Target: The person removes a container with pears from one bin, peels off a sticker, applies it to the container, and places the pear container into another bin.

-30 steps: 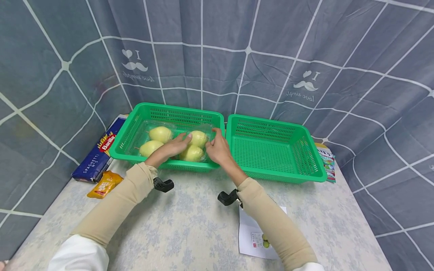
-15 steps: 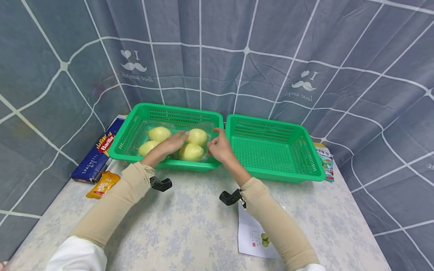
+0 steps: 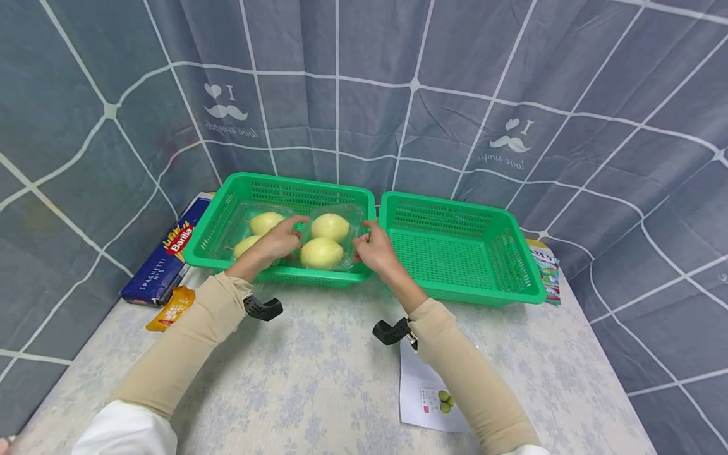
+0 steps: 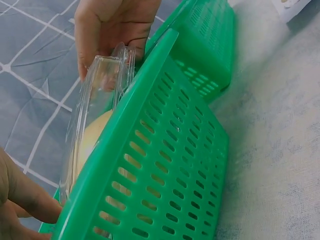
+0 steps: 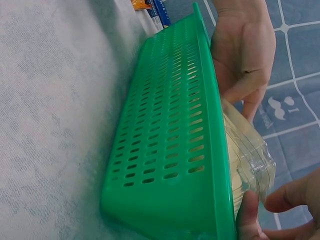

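A clear plastic box (image 5: pixel 250 155) holds two pale yellow pears (image 3: pixel 321 253) in the right half of the left green basket (image 3: pixel 267 273). My left hand (image 3: pixel 277 240) pinches its left end, index finger stretched along the edge. At the opposite end, the thumb and fingers of my right hand (image 3: pixel 375 248) grip the box's edge. Both wrist views show the box standing above the basket rim. Another clear box with two pears (image 3: pixel 266 223) lies in the left half, partly hidden by my left hand.
A second green basket (image 3: pixel 455 294) stands to the right. Left of the baskets lie a blue spaghetti box (image 3: pixel 156 268) and an orange packet (image 3: pixel 173 308). Packets (image 3: pixel 548 275) lie at the far right; a printed paper sheet (image 3: pixel 415 404) lies partly under my right forearm. A grey curtain (image 3: pixel 375 114) hangs behind.
My left hand has shifted left, off the top of the right-hand box to its left end. The right hand has moved slightly right and nearer. The box with two pears has risen slightly.
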Motion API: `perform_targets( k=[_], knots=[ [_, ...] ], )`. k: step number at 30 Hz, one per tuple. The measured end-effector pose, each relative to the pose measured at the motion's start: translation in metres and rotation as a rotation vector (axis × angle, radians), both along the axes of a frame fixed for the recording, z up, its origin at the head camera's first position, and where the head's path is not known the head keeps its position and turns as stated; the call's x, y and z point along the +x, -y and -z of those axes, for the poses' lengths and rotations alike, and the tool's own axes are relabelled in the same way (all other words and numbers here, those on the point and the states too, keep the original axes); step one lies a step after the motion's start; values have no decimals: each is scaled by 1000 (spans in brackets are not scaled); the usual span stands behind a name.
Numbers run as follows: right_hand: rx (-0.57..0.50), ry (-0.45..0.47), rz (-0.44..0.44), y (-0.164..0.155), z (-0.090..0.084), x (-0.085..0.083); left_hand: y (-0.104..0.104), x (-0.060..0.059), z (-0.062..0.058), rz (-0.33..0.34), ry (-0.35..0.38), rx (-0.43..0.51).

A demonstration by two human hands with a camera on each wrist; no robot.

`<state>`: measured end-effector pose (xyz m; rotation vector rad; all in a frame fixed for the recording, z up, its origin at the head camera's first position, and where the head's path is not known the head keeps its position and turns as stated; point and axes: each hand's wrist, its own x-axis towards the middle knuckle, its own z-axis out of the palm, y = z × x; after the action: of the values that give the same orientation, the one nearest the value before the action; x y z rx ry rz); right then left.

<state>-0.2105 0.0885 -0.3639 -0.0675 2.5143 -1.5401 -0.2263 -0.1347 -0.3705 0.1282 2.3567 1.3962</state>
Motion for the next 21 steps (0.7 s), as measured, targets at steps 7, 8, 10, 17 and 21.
perform_targets(
  k=[7, 8, 10, 17, 21],
  knots=[
    [5, -4, -7, -1, 0, 0, 3, 1, -1, -3, 5, 31],
    [1, -3, -7, -1, 0, 1, 3, 1, -2, -2, 5, 35],
    [-7, 1, -7, -2, -1, 1, 3, 2, -3, 1, -2, 41],
    [-82, 28, 10, -3, -2, 3, 5, 4, -2, -24, -33, 71],
    [-160, 48, 32, -5, -5, 5, 6, 5, -3, -73, -30, 129]
  ],
)
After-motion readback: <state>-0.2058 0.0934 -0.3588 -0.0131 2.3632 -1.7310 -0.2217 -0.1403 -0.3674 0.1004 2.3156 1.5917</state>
